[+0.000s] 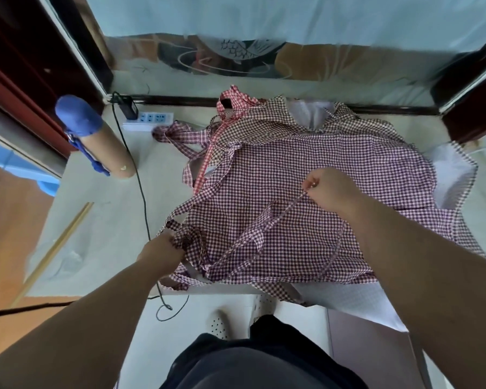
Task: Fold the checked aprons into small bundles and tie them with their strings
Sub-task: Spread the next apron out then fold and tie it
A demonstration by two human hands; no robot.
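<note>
apron [306, 169]: spread flat on table [101, 220]
left hand [163, 252]: corner fabric is gripped
right hand [328, 189]: string [281, 213] is pinched, lifted

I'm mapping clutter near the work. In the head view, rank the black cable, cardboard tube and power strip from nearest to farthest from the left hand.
1. Black cable, running just beside the left hand.
2. Cardboard tube, lying farther back on the left.
3. Power strip, at the table's far edge.
</note>
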